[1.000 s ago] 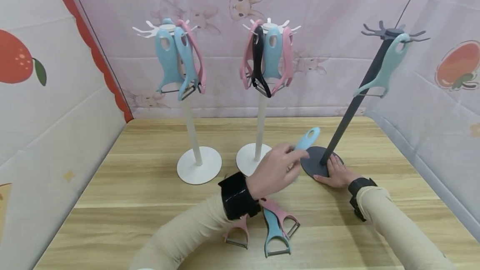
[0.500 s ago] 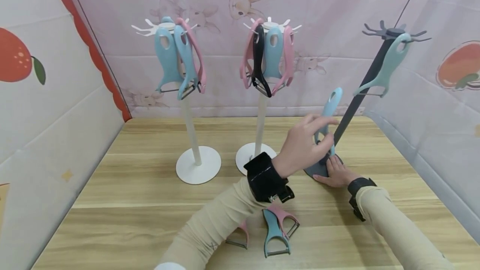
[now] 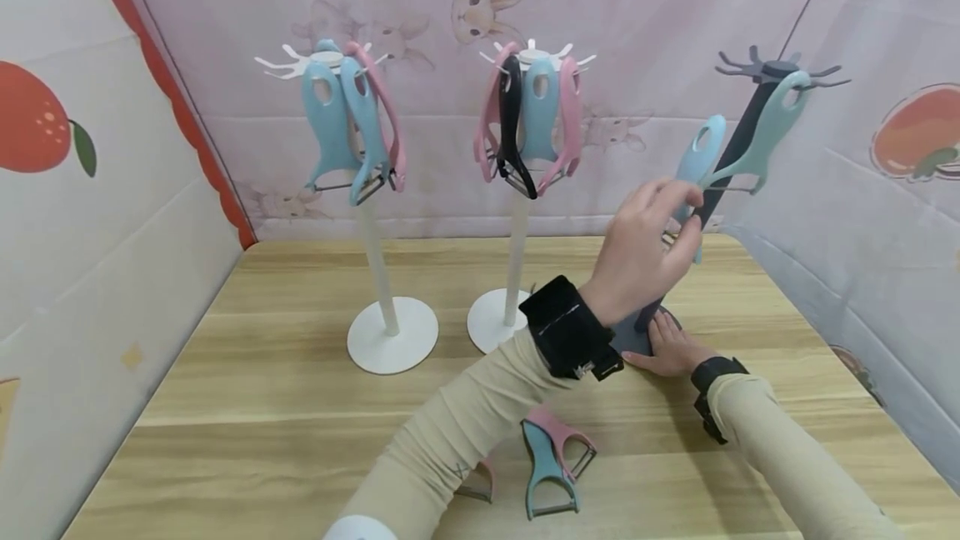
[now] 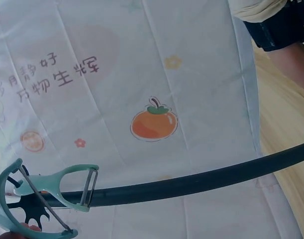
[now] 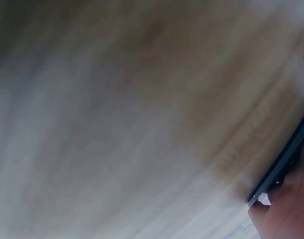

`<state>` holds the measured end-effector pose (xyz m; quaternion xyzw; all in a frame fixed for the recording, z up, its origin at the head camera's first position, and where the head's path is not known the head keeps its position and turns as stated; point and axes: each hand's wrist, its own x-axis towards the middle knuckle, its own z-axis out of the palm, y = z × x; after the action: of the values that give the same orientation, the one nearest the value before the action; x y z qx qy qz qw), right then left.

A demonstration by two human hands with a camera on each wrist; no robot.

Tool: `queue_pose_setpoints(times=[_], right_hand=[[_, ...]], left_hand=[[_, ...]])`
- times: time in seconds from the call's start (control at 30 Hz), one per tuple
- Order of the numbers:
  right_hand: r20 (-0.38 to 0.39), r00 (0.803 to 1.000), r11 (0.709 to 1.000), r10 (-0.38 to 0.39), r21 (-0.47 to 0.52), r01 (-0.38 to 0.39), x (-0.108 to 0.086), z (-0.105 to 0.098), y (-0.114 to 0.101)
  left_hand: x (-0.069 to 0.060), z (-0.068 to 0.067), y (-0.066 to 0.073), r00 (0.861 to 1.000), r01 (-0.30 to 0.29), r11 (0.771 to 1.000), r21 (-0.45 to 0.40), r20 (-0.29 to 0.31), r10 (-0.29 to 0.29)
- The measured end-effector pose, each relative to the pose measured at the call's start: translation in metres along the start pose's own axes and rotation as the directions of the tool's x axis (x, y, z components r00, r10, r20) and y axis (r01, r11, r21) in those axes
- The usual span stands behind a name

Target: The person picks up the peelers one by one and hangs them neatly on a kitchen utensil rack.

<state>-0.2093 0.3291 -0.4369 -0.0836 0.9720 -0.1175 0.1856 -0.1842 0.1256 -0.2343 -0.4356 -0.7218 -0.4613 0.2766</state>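
Observation:
My left hand (image 3: 645,248) pinches a light blue peeler (image 3: 697,152), handle end up, left of the dark grey stand (image 3: 746,119). Part of this peeler lies behind my fingers. From one hook of that leaning stand hangs a mint-green peeler (image 3: 772,132). In the left wrist view the held peeler's head (image 4: 7,214) appears at the lower left, close to the hung peeler (image 4: 54,184). My right hand (image 3: 672,348) rests with fingers extended on the stand's round base (image 3: 626,340); the right wrist view shows a bit of this hand (image 5: 291,209) against the base's dark edge (image 5: 281,164).
Two white stands, left (image 3: 393,336) and middle (image 3: 491,319), carry blue, pink and black peelers on their hooks. On the table lie a blue peeler (image 3: 543,465) and a pink peeler (image 3: 558,432); my left sleeve partly covers another pink one (image 3: 483,482). Printed cloth walls enclose the table.
My left hand has moved right and up with the light blue peeler, from near the middle stand to beside the dark pole. My right hand stays on the base.

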Motion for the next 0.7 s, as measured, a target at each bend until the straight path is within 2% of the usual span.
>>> queue_pose_setpoints(times=[0.3,0.7], right_hand=[[-0.041,0.999,0.998,-0.023,-0.054,0.021,0.012,0.014,0.020],[-0.037,0.999,1.000,0.014,0.004,-0.014,0.011,0.012,0.014]], left_hand=[[0.016,0.000,0.006,1.000,0.002,0.999,0.039,-0.025,-0.001],[0.035,0.001,0.009,0.999,-0.004,0.997,0.076,-0.041,0.008]])
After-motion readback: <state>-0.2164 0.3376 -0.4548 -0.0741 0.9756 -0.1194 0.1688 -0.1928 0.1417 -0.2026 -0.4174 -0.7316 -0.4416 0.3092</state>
